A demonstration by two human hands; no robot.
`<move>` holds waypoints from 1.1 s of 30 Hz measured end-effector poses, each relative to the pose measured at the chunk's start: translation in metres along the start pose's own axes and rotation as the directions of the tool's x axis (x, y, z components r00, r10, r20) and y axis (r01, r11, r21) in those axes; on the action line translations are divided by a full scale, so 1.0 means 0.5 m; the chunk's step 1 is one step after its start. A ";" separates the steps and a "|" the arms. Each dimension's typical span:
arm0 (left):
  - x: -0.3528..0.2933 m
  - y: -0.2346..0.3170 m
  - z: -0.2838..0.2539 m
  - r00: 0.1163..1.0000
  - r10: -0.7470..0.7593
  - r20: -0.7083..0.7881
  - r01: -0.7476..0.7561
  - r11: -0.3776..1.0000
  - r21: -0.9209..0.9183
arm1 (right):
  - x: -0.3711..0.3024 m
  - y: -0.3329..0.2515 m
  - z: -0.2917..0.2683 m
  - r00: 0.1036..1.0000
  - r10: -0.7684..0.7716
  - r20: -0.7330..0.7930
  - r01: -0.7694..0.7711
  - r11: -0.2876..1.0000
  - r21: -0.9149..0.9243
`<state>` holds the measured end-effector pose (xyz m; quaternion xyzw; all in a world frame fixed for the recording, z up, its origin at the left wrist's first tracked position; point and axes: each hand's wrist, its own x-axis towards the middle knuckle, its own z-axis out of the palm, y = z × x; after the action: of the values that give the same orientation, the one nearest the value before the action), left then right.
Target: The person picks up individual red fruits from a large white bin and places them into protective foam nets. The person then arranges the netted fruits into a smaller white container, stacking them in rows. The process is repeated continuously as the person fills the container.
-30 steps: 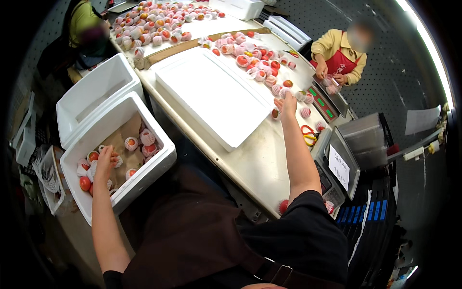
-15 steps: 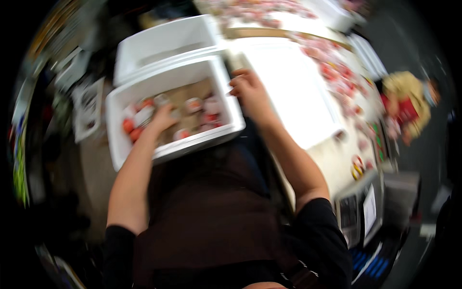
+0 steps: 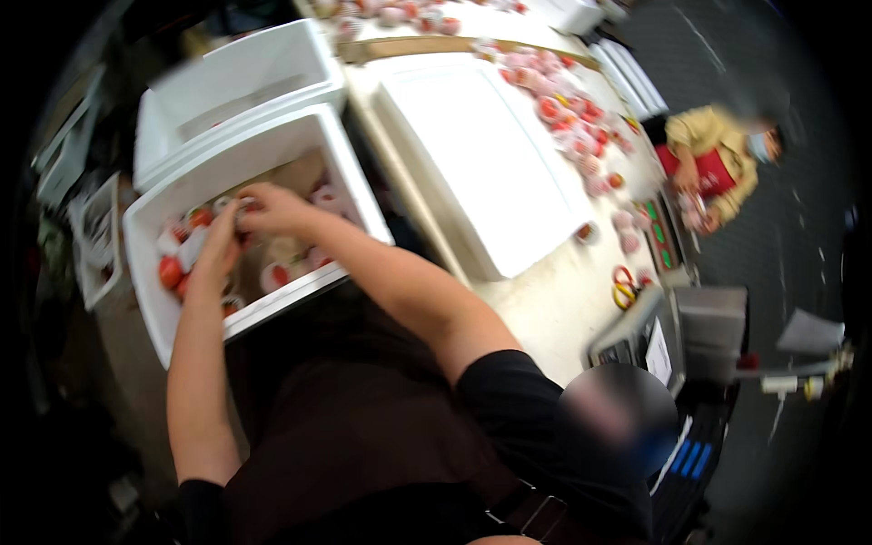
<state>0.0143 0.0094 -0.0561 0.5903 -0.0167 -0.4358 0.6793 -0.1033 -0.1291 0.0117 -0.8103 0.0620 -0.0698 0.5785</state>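
Observation:
My left hand [image 3: 218,243] and my right hand [image 3: 275,211] meet inside a white foam box [image 3: 363,195] at the left, over its far-left part. The fingers of both are curled in toward one another around something small that they mostly hide. Around them in the box lie round red fruits in pale foam nets, among them a bare-looking red fruit [image 3: 170,272] by the left wall and a netted fruit [image 3: 273,276] near the front wall. Brown lining shows at the bottom of the box.
A second white foam box [image 3: 238,77] stands just behind. On the table to the right are a large white foam block [image 3: 481,154], many netted fruits [image 3: 581,136], scissors [image 3: 623,289] and a grey scale-like device [image 3: 627,341]. Across the table, a person in a tan top [image 3: 718,145] handles netted fruits.
My right hand has left the box's right rim and come in beside my left hand. The view has shifted, so the boxes sit further left. The fruits show more sharply.

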 end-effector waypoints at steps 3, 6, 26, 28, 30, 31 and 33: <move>-0.056 0.055 0.038 0.983 -0.020 0.184 0.017 1.000 0.022 | -0.019 -0.006 -0.004 0.997 -0.059 -0.040 0.047 0.970 -0.239; -0.050 0.054 0.057 0.994 -0.001 0.107 0.004 1.000 -0.031 | -0.021 -0.014 -0.023 0.991 -0.028 -0.129 0.002 0.981 -0.194; -0.077 0.053 0.064 0.982 0.171 0.085 -0.144 0.957 -0.253 | -0.002 0.015 -0.061 0.953 0.273 0.133 -0.303 0.813 0.498; -0.097 0.079 0.073 0.977 0.155 0.147 -0.088 0.919 -0.384 | -0.003 -0.010 -0.065 0.953 0.270 0.136 -0.273 0.579 0.769; -0.104 0.089 0.079 0.971 0.121 0.204 -0.013 0.886 -0.463 | 0.003 -0.012 -0.078 0.936 0.293 0.193 -0.309 0.426 0.851; -0.107 0.092 0.080 0.967 0.105 0.233 0.027 0.865 -0.500 | 0.005 -0.013 -0.081 0.927 0.302 0.224 -0.324 0.344 0.881; -0.113 0.095 0.082 0.944 0.030 0.329 0.128 0.884 -0.449 | 0.005 -0.016 -0.081 0.932 0.309 0.192 -0.298 0.348 0.889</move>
<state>-0.0158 0.0081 0.0228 0.3306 -0.0089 -0.5358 0.7768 -0.1082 -0.1644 0.0323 -0.3410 0.1660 0.0121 0.9252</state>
